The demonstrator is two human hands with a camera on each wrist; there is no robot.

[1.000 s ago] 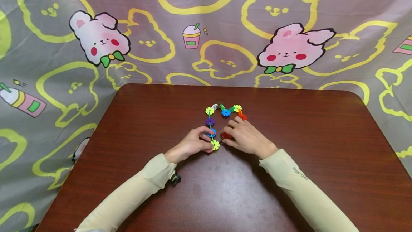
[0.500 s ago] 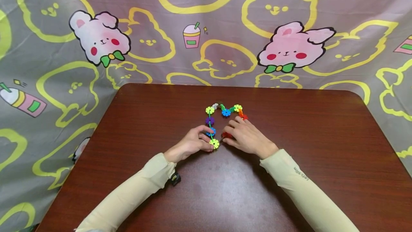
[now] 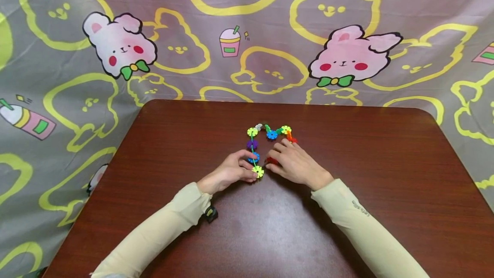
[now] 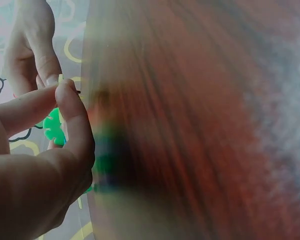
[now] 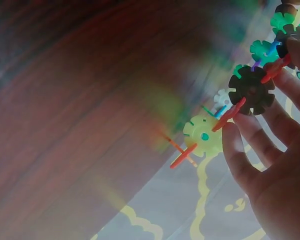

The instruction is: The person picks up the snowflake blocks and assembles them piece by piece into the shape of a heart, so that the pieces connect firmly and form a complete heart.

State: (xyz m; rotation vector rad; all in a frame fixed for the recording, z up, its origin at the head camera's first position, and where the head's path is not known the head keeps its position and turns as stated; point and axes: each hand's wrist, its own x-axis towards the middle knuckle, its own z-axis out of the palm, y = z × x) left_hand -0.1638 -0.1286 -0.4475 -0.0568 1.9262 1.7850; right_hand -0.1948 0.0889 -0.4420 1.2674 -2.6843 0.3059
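A chain of notched plastic snowflake discs curves over the table between both hands. My left hand (image 3: 227, 170) pinches the yellow disc (image 3: 258, 172) at the chain's near left end between thumb and finger. Up from it run a blue disc (image 3: 253, 158) and a purple disc (image 3: 252, 144), linked by green discs seen edge-on. My right hand (image 3: 295, 162) pinches a black disc (image 5: 291, 39) at the other end. Beside that, the right wrist view shows a red disc (image 5: 276, 69) and another black disc (image 5: 251, 91) against the fingers. Fingertips partly hide both ends, which lie close together.
The chain's far stretch holds a yellow disc (image 3: 252, 132), a white disc (image 3: 259, 127), a blue disc (image 3: 272, 134) and an orange disc (image 3: 289, 134). All this is on a brown wooden table (image 3: 185, 132). A patterned cloth (image 3: 270, 20) hangs behind its back edge.
The yellow disc in my left hand has risen slightly in the head view. Both hands keep their grips and nearly the same places.
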